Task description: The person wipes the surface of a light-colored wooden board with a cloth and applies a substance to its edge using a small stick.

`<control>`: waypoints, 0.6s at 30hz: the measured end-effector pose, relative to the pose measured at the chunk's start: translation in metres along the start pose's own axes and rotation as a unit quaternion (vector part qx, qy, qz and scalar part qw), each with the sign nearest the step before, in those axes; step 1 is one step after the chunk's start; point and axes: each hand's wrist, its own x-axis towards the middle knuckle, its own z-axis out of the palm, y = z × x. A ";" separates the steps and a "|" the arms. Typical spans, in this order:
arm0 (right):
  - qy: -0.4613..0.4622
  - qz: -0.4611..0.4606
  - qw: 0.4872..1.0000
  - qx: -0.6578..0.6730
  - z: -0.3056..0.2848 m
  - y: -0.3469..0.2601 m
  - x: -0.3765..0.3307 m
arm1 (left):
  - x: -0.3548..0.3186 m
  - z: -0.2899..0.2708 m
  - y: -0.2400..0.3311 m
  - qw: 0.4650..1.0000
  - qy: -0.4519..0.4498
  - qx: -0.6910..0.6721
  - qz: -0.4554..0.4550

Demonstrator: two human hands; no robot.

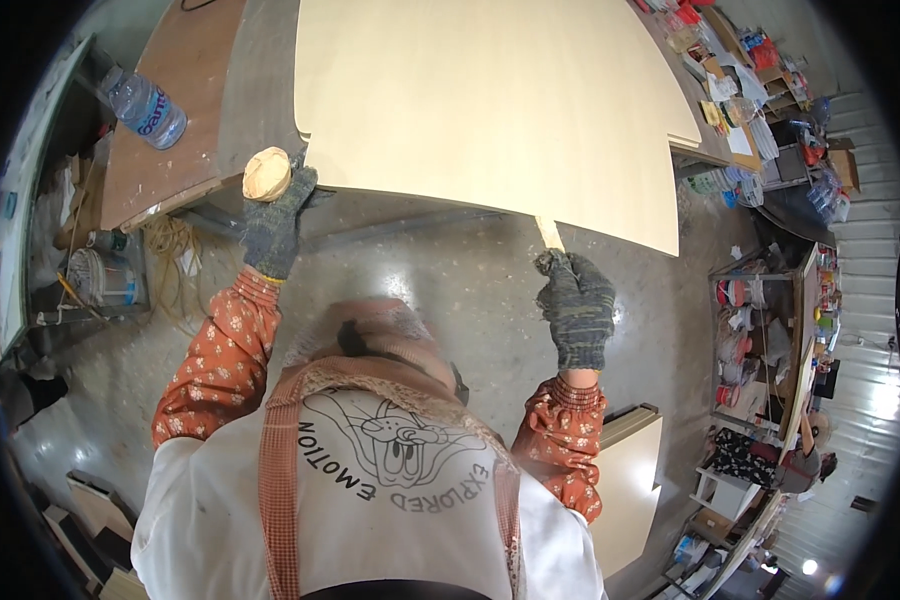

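A large pale wood-coloured panel (490,110) lies on the workbench, its near edge jutting over the floor. My left hand (273,228), in a dark grey knit glove, is closed around a round tan thing (267,174) with an uneven top, beside the panel's near left corner. What kind of thing it is I cannot tell. My right hand (576,305), gloved alike, pinches a short flat tan strip (548,233). The strip's far end meets the panel's near edge, right of the middle. Under the glove, the rest of the strip is hidden.
A clear plastic bottle (145,108) lies on the brown board (160,170) at left. Below it are a bucket (102,277) and coiled cord (175,250). Cluttered shelves (760,320) line the right, with another person (795,465) there. More panels (625,490) stand behind my right arm.
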 end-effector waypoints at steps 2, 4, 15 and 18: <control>0.005 -0.030 0.998 0.058 0.004 0.024 0.007 | -0.001 0.001 0.001 1.000 0.004 -0.003 -0.007; -0.002 -0.007 0.993 0.119 0.009 0.033 0.011 | 0.000 0.003 0.001 1.000 -0.005 0.007 -0.007; 0.014 0.016 0.982 0.189 0.019 0.030 0.010 | 0.003 0.000 -0.001 1.000 0.017 -0.003 0.000; 0.138 -0.205 0.969 -0.018 0.030 0.055 0.022 | 0.002 0.000 0.002 0.998 0.035 0.048 0.017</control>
